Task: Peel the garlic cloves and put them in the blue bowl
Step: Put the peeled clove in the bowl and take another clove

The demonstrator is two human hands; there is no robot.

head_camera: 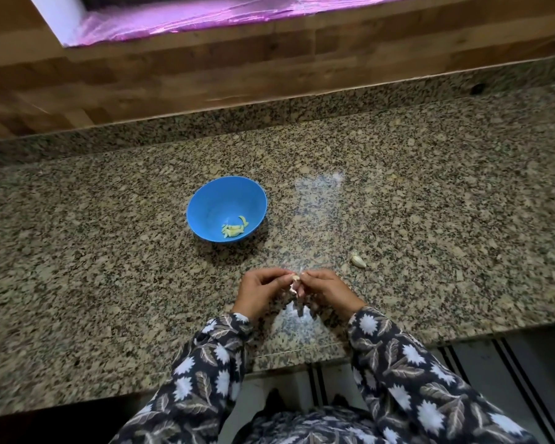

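On the counter (pixel 109 251), the blue bowl (pixel 212 203) is set left of centre, well apart from the hands. A small heap of peeled cloves (pixel 233 230) is seen at its bottom.

Nearer the counter's edge, the left hand (pixel 260 291) is held low, the wrist turned inward. Its grip is closed by curled fingers on one end of the clove (pixel 295 278). The clove is pinched between both hands, and a scrap of pale skin is seen hanging beneath it. It is judged to be light, small and firm, with a papery skin that is easily torn. The bared flesh may be slick and sticky. It is best taken at its ends by the fingertips, so that the skin can be picked off from the tip.

The right hand (pixel 326 290) is set against it from the other side, its grip likewise clamped on the clove.

Further right, a loose clove (pixel 358 261) in its skin is seen on the counter, near the right hand but untouched.
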